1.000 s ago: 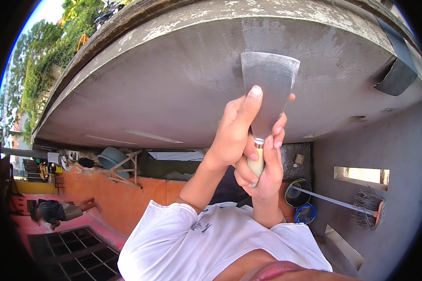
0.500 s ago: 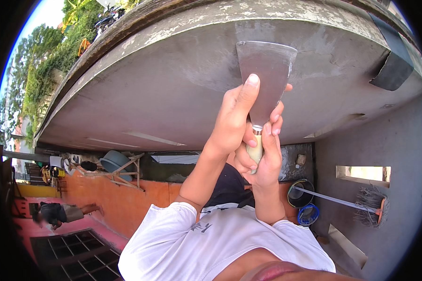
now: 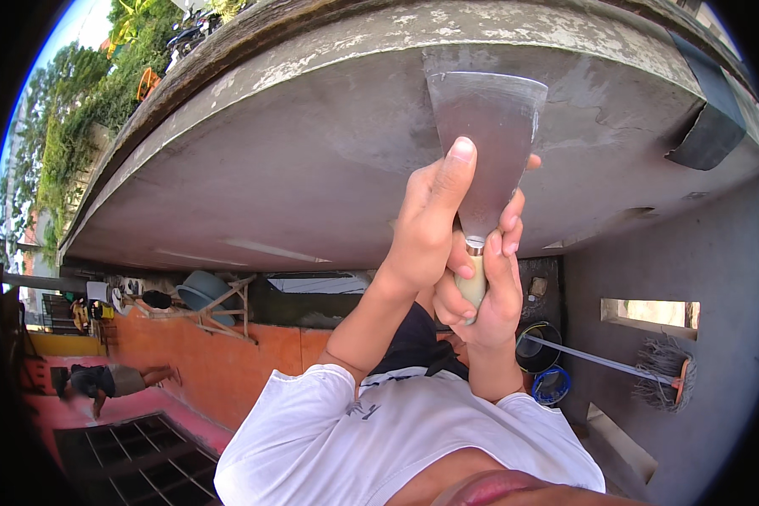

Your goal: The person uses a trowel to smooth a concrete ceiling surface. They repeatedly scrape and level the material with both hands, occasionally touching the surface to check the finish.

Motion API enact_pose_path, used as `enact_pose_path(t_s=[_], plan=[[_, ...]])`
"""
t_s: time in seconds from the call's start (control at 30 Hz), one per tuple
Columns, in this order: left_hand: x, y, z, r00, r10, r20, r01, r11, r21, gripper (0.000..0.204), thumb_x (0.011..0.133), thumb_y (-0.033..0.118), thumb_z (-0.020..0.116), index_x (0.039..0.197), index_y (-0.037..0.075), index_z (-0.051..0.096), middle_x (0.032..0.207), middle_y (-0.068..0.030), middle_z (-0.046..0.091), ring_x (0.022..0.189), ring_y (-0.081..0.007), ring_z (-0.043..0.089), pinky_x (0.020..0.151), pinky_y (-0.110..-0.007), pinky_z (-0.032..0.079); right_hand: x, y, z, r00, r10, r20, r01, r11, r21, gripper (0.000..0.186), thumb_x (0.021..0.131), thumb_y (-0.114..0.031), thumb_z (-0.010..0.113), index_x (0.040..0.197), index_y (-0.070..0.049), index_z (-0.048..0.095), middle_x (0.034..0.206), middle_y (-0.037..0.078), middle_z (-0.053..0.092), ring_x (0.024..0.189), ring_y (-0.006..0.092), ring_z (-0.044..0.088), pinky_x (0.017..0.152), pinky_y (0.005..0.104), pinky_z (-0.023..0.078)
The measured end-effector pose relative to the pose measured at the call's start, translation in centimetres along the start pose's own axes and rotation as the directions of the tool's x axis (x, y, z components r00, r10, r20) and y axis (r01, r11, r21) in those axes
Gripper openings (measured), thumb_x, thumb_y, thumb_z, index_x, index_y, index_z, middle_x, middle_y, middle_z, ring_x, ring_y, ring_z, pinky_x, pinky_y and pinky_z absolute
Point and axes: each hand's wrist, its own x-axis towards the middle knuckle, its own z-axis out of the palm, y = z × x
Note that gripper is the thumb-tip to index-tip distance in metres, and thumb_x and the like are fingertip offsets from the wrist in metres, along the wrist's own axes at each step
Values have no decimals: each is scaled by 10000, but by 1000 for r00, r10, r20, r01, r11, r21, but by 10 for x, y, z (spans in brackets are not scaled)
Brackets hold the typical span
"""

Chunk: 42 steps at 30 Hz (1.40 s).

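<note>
Both my hands hold a wide-bladed metal scraper (image 3: 487, 139) flat against the grey concrete underside of a slab (image 3: 295, 160) overhead. My left hand (image 3: 430, 232) wraps the neck of the tool, its index finger stretched up along the blade. Just below it, my right hand (image 3: 491, 299) grips the pale wooden handle (image 3: 472, 285). The blade's broad edge lies near the slab's rough outer rim (image 3: 514, 34). My white shirt (image 3: 379, 438) fills the lower middle of the view.
A black patch (image 3: 715, 135) sits on the slab at right. A broom (image 3: 649, 371) and buckets (image 3: 541, 354) stand by the grey wall. Another person (image 3: 101, 379) bends over on the red floor by an orange wall; a wooden trestle (image 3: 223, 308) stands beyond.
The scraper and both hands have slid along the slab toward its outer rim, and the blade now looks larger and closer to the edge.
</note>
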Motion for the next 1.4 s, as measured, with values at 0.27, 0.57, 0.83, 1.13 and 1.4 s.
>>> enact_pose_path(t_s=[0.27,0.57,0.83,1.13,1.4], plan=[[-2,-4,-4,999,-22,-45,24,999,38,666,1068,489,314,1191,-109,582,700,-100,571,600,-179,568,556,-304,494,-4,8,-6,1000,-3,0,3,1000,23,32,1083,-258,331,1080,-251,300,851,111,443,381,79,374,305,200,274],[7,11,-1,999,51,2,-51,995,81,680,1062,497,315,1165,-120,581,686,-104,559,586,-181,561,534,-309,475,12,6,1,995,-26,95,29,999,-27,29,1086,-281,330,1079,-265,307,872,103,436,391,80,369,300,211,247],[2,11,-3,999,39,-30,-34,991,128,671,1062,491,314,1177,-110,591,693,-106,565,583,-182,558,537,-309,479,10,8,1,993,-18,118,8,996,85,147,1098,-278,317,1056,-143,356,903,109,459,460,74,403,357,210,292],[-6,0,-10,998,20,-51,-13,991,133,672,1062,488,310,1173,-121,573,674,-105,550,555,-192,553,530,-318,478,0,18,-6,996,-32,83,32,999,4,42,1093,-272,299,1083,-239,322,883,122,439,405,80,380,317,213,259],[-2,12,-2,999,25,-36,-21,996,89,665,1067,485,317,1181,-109,593,698,-104,574,589,-173,563,543,-299,485,5,11,2,997,-14,80,14,1000,9,19,1090,-267,302,1086,-281,315,866,113,437,374,90,360,305,208,243]])
